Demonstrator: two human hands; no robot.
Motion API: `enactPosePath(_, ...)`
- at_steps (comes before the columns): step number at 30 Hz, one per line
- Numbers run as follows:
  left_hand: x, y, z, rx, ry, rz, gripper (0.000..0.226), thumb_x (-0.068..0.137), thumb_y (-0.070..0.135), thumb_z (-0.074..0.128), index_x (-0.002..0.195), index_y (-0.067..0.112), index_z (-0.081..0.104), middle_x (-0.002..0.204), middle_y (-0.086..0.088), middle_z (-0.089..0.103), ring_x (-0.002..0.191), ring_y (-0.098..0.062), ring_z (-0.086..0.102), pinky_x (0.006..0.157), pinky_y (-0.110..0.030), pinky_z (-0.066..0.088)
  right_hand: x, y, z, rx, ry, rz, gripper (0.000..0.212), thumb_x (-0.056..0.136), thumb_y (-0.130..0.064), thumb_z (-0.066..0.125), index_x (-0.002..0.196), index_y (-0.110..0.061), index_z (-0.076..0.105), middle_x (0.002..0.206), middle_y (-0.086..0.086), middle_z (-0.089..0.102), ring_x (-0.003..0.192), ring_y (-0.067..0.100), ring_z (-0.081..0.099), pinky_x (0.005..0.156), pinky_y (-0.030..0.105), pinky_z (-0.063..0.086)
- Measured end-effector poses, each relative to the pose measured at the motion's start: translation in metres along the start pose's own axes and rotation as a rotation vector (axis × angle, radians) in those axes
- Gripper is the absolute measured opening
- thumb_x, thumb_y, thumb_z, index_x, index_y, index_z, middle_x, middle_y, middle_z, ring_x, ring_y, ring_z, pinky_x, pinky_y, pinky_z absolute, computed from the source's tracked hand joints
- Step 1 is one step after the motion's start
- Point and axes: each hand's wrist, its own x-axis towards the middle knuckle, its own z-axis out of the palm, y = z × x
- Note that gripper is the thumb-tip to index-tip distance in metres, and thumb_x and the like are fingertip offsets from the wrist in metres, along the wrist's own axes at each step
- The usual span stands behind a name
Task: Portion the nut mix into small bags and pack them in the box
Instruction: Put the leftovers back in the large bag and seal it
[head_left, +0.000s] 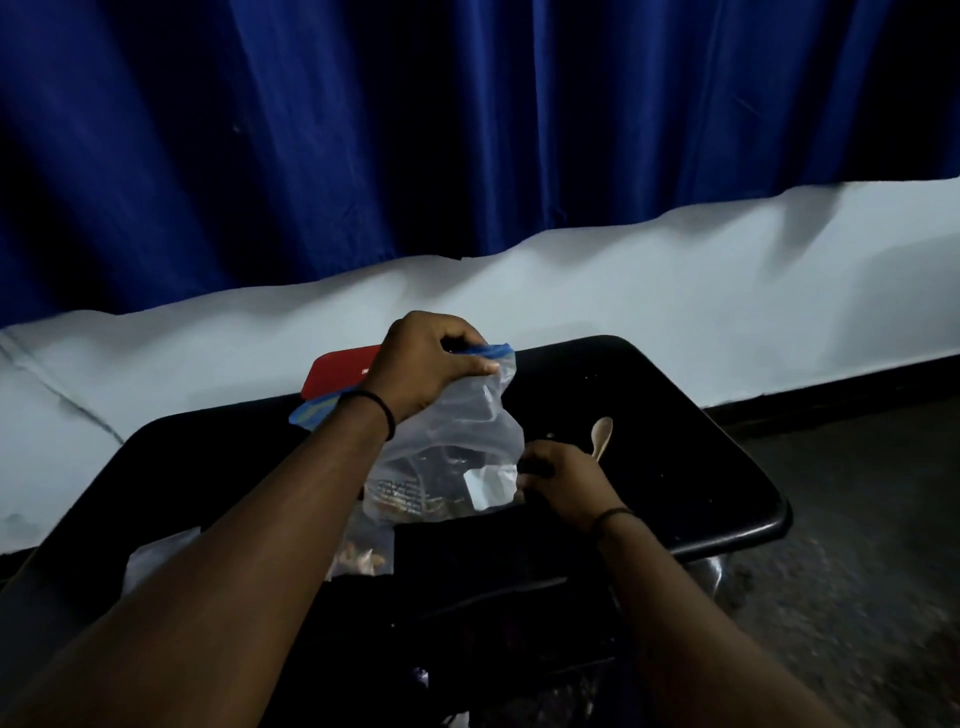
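Note:
A large clear zip bag (457, 441) with a blue zip strip stands over the black table (675, 441). My left hand (426, 364) grips its top by the blue strip and holds it up. My right hand (561, 480) pinches the bag's lower right corner next to a white label. A darker packet shows dimly inside the bag's bottom. A small clear bag with nuts (361, 553) lies on the table below the big bag. A wooden spoon (602, 436) lies just beyond my right hand.
A red flat lid or box (337, 371) sits at the table's far edge behind my left hand. Another clear plastic piece (156, 556) lies at the near left. A blue curtain and pale wall stand behind; grey floor lies to the right.

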Motion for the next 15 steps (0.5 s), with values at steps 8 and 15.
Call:
enactPosePath(8,0.011,0.008,-0.006,-0.057,0.065,-0.036,0.012,0.074,0.011,0.084,0.078,0.013,0.073,0.075,0.006,0.067,0.068,-0.002,0.059,0.070,-0.013,0.048,0.001,-0.002,0.000,0.154,0.203,-0.034,0.024,0.097,-0.020,0.055,0.077,-0.031,0.062,0.083,-0.011,0.068,0.081,0.003,0.063,0.076,0.024,0.048)
enactPosePath(15,0.017,0.009,-0.002,-0.082,0.061,-0.091,0.013,0.074,0.013,0.084,0.080,0.009,0.074,0.075,0.004,0.067,0.071,-0.008,0.060,0.070,-0.019,0.049,-0.004,-0.007,-0.003,0.477,0.025,-0.115,0.015,0.094,-0.012,0.063,0.106,-0.017,0.070,0.099,-0.006,0.074,0.093,0.002,0.068,0.081,0.020,0.053)
